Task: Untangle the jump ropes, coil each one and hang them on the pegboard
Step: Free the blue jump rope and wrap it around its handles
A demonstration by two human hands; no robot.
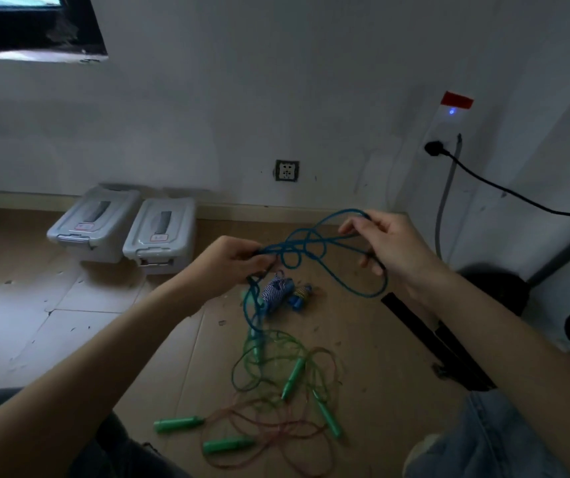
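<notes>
Knees first: my jeans [504,439] frame the bottom edge, so I'm crouched over the pile. Landmark is the blue rope [306,251], held up off the cardboard floor [138,339].

Left hand [233,262] pinches its near strands, fingers curled, anchoring them so the knot stays put. Right hand [385,241] grips a loop just right of the snarl: thumb and forefinger on the top strand, lower fingers hooked round the bottom one. Spread apart like this, I can read which strand crosses which. A tail drops from the left hand toward the pile below.

Below the blue rope: green rope [269,360] and reddish rope [276,429], loosely heaped with green handles [178,424], not yet sorted. Directly under the snarl, a small striped bundle [276,291].

Left of the blue rope, two grey lidded bins [159,232] against the wall. Pegboard not in view.
</notes>
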